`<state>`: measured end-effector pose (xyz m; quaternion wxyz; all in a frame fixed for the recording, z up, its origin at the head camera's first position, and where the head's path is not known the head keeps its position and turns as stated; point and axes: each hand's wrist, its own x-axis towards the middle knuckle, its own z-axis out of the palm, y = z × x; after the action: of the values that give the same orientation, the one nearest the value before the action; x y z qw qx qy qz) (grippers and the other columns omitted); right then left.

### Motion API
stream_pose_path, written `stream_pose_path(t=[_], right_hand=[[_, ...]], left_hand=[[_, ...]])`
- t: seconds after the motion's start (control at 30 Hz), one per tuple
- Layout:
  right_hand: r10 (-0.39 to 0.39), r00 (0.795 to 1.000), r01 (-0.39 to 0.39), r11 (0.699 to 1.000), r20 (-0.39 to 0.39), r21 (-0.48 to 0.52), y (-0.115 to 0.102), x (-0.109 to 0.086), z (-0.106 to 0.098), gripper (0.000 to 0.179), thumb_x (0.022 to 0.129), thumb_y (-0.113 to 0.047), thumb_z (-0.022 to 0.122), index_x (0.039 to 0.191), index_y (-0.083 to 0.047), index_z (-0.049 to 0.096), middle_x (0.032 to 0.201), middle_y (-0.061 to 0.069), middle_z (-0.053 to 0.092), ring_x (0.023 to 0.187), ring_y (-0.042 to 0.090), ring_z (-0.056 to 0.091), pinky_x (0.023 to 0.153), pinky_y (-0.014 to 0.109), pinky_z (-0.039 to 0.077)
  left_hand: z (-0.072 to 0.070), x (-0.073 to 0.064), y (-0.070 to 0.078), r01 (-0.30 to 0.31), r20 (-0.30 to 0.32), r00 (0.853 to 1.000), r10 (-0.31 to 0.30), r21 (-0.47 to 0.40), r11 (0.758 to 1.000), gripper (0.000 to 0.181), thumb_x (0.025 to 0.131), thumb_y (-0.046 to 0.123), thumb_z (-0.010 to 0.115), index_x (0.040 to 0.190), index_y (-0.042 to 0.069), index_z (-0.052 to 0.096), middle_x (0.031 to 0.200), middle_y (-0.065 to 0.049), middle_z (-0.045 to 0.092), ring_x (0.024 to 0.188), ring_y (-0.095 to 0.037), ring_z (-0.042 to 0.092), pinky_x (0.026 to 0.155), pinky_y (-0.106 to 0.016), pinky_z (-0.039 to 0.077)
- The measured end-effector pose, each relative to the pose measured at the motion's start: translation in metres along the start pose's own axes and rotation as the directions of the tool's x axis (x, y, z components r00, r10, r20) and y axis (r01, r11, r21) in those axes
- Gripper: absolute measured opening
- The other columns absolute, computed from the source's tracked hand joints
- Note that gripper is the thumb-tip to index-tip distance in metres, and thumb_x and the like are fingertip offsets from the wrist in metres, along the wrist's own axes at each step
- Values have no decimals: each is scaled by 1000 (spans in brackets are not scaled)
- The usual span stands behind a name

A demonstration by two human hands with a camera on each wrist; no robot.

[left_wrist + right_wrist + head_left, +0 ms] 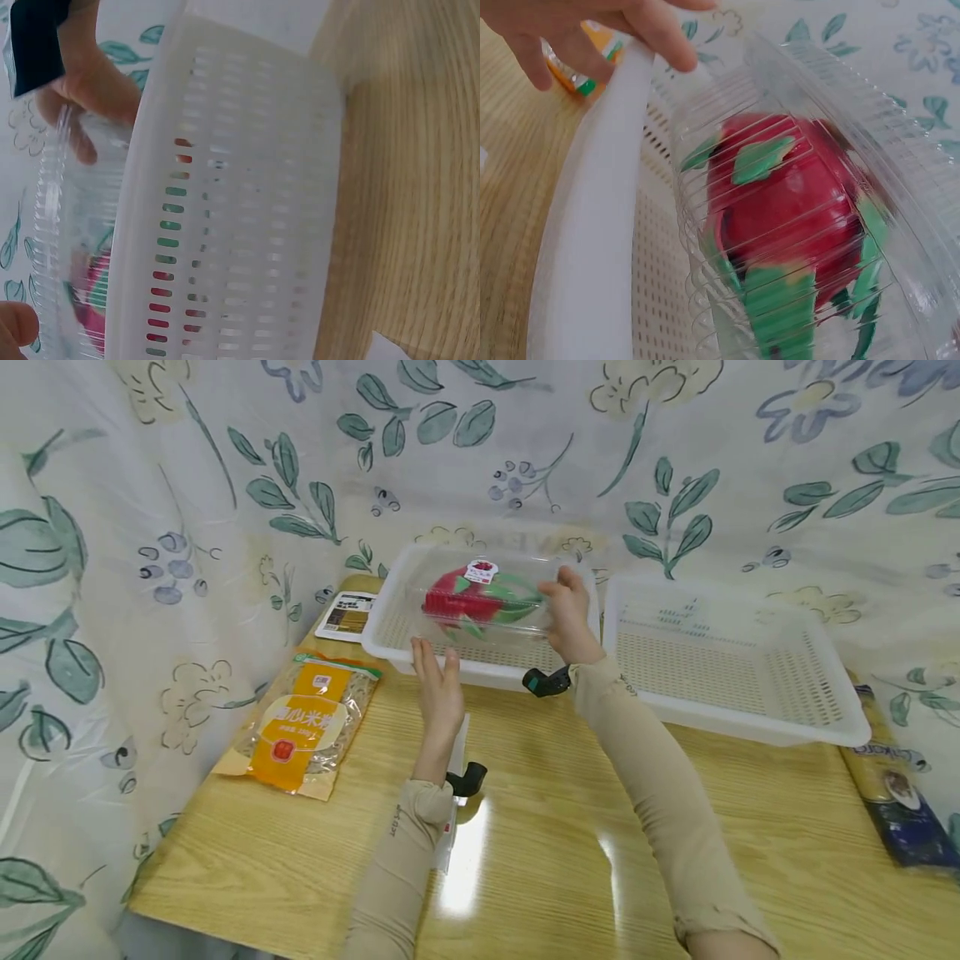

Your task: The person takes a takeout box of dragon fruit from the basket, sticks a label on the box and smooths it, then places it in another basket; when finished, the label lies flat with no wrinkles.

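Note:
A clear plastic clamshell box with a red and green dragon fruit inside and a white label on top is in the left white basket, tilted against its walls. My right hand grips the box's right end, its fingertips bent over the edge in the left wrist view. My left hand is at the basket's front rim, fingers extended towards the box's left front corner. Whether those fingers touch the box cannot be made out.
A second white basket stands to the right. An orange noodle packet lies on the left, with a flat pack behind it. A dark blue and yellow packet lies far right. A flat white item lies under my left wrist.

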<state>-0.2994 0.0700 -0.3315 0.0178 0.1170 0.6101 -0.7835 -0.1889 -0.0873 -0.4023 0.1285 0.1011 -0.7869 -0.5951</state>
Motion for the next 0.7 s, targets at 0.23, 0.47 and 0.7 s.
stream_pose_path(t=[0.23,0.47,0.7], right_hand=[[67,997,-69,997,-35,-39,15,19,8,64,94,-6,51,153,-15,27,161,-1,23,149,22,19,117,59,24],[118,993,-119,988,-21,-101,28,33,3,66,96,-9,49,155,-20,21,163,-5,18,151,23,11,115,69,15],[244,969,-238,960,25,-150,27,45,4,67,97,-11,49,156,-22,19,164,-5,11,151,28,5,108,77,14]], left_hand=[[4,-3,-4,-13,-17,1000,13,2,1000,117,76,87,12,154,0,4,164,-14,-5,150,-40,-4,118,-64,8],[7,-5,-7,0,-6,1000,0,-10,1000,102,87,78,17,155,3,4,165,-11,-5,150,-37,-6,118,-65,4],[3,1,-8,-32,-13,999,32,-27,999,91,96,68,21,155,1,2,164,-13,-6,151,-33,-5,119,-63,7]])
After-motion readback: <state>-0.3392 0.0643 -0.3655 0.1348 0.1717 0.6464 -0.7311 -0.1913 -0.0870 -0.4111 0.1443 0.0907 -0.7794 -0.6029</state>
